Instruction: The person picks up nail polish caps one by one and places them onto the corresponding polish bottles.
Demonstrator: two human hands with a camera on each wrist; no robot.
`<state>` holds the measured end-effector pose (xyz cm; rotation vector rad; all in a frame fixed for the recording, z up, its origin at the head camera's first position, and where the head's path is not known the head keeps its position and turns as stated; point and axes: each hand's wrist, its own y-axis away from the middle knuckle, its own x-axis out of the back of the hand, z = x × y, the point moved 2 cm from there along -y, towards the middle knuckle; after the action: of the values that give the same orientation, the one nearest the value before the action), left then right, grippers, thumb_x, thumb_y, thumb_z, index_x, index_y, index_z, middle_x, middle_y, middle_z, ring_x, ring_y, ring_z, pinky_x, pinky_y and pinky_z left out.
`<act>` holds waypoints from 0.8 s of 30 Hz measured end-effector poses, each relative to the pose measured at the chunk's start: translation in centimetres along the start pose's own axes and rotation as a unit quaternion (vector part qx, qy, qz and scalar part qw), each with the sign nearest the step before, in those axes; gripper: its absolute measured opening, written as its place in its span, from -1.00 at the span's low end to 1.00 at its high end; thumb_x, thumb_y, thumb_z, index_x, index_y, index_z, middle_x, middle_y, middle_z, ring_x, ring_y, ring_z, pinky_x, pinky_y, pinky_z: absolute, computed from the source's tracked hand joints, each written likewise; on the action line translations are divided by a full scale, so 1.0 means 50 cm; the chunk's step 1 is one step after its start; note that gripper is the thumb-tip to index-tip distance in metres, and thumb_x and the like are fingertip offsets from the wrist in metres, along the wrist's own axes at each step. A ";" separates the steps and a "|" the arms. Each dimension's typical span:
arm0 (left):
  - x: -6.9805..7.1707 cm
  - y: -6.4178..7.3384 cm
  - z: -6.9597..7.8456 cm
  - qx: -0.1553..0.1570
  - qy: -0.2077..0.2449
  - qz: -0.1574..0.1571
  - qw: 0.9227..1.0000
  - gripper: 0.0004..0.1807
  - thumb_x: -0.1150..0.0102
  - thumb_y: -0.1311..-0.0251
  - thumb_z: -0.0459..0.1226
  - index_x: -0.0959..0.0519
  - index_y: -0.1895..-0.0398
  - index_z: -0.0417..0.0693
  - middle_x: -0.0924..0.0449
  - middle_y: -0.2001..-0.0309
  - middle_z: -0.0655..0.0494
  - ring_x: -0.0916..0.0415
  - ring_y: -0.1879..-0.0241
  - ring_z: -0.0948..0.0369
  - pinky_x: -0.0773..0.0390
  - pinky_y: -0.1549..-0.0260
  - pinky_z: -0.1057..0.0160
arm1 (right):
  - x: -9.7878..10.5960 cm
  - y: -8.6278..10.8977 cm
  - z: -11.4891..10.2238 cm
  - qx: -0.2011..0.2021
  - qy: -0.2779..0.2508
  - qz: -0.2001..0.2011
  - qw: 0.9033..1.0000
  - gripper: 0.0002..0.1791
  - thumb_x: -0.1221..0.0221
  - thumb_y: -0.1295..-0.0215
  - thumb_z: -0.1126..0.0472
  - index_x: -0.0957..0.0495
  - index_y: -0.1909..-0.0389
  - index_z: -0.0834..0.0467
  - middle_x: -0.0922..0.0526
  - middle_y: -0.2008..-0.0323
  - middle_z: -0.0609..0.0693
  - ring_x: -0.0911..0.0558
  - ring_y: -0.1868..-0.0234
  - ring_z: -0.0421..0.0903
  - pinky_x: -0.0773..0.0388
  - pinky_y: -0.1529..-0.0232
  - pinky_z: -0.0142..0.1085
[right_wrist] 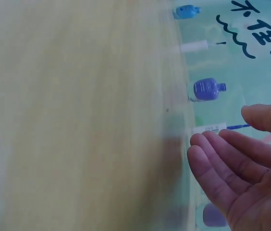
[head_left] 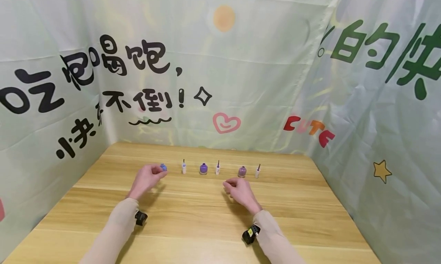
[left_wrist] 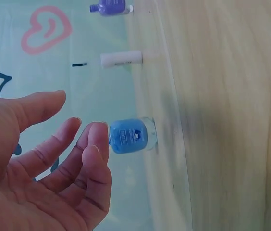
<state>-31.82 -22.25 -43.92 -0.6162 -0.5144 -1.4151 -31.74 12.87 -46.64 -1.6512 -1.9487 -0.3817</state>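
Left hand [head_left: 146, 178] and right hand [head_left: 242, 192] well apart, fingers loose, bare wood-grain table [head_left: 193, 218] between.
Rounded glass blue bottle [left_wrist: 130, 136], part-hidden by the left hand, contact unclear; upright white brush-cap [head_left: 184, 168], purple bottle [head_left: 203, 168], second brush-cap [head_left: 217, 170], mauve bottle [head_left: 242, 172] (cropped in right-wrist view), third brush-cap [head_left: 257, 173], all short of the back edge [head_left: 206, 150].

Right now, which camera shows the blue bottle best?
The left wrist view: the blue bottle is largest there and nearly whole. The head view shows it tiny, partly behind the left hand; the right wrist view, small near the top.
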 end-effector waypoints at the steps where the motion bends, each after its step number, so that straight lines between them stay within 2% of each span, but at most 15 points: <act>1: 0.002 -0.001 -0.002 0.000 0.001 0.001 1.000 -0.72 -0.25 -0.27 -0.07 -0.63 0.23 -0.12 -0.65 0.23 -0.06 -0.56 0.32 0.13 -0.50 0.38 0.24 | -0.002 -0.001 -0.003 -0.001 -0.006 -0.005 1.000 -0.67 -0.16 -0.38 0.09 -0.65 0.03 0.25 -0.75 0.34 0.09 -0.69 0.40 -0.09 -0.59 0.48 -0.32; 8: 0.010 -0.011 -0.011 0.017 0.024 0.000 1.000 -0.73 -0.29 -0.23 -0.13 -0.58 0.23 -0.17 -0.63 0.24 -0.11 -0.61 0.29 0.00 -0.51 0.45 0.25 | -0.017 -0.007 -0.018 -0.005 -0.045 -0.021 0.999 -0.67 -0.14 -0.40 0.14 -0.64 0.02 0.30 -0.74 0.30 0.18 -0.71 0.37 0.00 -0.65 0.44 -0.26; 17: 0.017 -0.017 -0.028 0.040 0.046 -0.001 0.998 -0.71 -0.24 -0.27 -0.18 -0.56 0.11 -0.24 -0.64 0.17 -0.23 -0.61 0.29 0.00 -0.50 0.45 0.24 | -0.037 -0.011 -0.028 0.001 -0.052 -0.032 0.998 -0.69 -0.15 -0.40 0.15 -0.64 0.05 0.30 -0.73 0.33 0.18 -0.70 0.38 -0.01 -0.64 0.46 -0.29; 24: 0.015 -0.026 -0.039 0.059 0.053 -0.005 0.997 -0.70 -0.26 -0.25 -0.17 -0.55 0.11 -0.22 -0.65 0.19 -0.20 -0.62 0.29 0.02 -0.51 0.46 0.23 | -0.055 -0.013 -0.027 -0.008 -0.061 -0.038 0.997 -0.70 -0.15 -0.40 0.15 -0.65 0.07 0.31 -0.73 0.33 0.18 -0.70 0.39 -0.05 -0.66 0.41 -0.30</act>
<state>-33.13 -24.17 -44.73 -0.4416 -0.5141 -1.4080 -31.83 9.76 -47.02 -1.6496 -2.1080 -0.3325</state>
